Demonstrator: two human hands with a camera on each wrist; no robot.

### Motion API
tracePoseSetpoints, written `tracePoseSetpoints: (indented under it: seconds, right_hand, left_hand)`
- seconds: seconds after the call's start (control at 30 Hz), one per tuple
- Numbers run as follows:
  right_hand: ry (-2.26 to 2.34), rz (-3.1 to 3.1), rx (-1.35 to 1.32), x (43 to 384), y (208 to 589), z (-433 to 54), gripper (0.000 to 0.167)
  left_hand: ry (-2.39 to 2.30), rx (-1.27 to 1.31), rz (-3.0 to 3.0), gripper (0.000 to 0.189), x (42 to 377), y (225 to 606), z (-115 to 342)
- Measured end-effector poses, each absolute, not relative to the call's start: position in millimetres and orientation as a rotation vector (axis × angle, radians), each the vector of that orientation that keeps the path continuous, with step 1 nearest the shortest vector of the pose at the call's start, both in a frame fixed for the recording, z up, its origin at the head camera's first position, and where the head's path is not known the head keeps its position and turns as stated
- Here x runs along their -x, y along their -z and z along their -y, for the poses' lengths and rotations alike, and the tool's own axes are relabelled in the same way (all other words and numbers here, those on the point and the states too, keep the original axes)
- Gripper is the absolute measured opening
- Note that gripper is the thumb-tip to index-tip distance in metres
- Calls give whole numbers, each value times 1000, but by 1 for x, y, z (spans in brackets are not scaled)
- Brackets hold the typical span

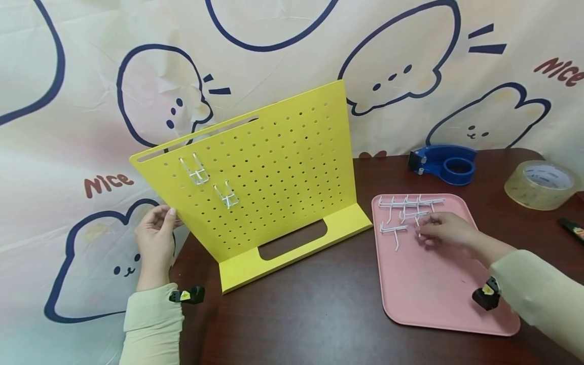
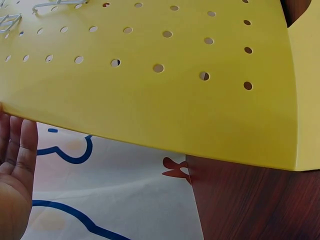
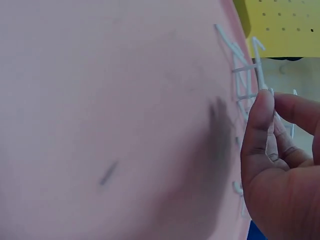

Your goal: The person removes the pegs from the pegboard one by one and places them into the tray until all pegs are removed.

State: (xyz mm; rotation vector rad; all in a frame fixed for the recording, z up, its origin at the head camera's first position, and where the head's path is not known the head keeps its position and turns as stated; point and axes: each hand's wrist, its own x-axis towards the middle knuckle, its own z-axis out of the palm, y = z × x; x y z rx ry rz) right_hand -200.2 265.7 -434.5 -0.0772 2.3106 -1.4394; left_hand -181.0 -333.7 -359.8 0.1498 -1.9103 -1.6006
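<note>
A yellow pegboard (image 1: 274, 165) stands on an L-shaped foot with a slot cut in it. My left hand (image 1: 156, 246) grips its left edge, thumb in front and fingers behind; the left wrist view shows fingers (image 2: 25, 150) at that edge. Two white wire hooks are mounted on the upper left of the board, a higher one (image 1: 198, 175) and a lower one (image 1: 228, 198). Over the pink tray (image 1: 438, 294), my right hand (image 1: 444, 229) pinches a white wire hook (image 3: 259, 65) between thumb and index finger. Other white hooks (image 1: 394, 229) lie at the tray's far end.
Behind the tray sits a blue tape dispenser (image 1: 444, 163). A wide roll of clear tape (image 1: 540, 185) stands to its right, with a dark object (image 1: 572, 230) near the right edge. Everything rests on a dark wooden table (image 1: 310, 309) against a cartoon-printed backdrop (image 1: 283, 76).
</note>
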Motion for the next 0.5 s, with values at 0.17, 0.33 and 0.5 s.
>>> tracePoseSetpoints:
  seconds: [0.17, 0.33, 0.5]
  right_hand:
    - [1445, -2260, 43, 197, 442, -268, 36]
    - [1488, -2206, 17, 195, 446, -265, 33]
    - [1529, -2175, 7, 193, 445, -260, 29]
  left_hand:
    - [1588, -165, 1924, 27, 180, 360, 334]
    - [1598, -170, 1918, 22, 180, 361, 334]
    - [1584, -181, 1933, 24, 181, 360, 334]
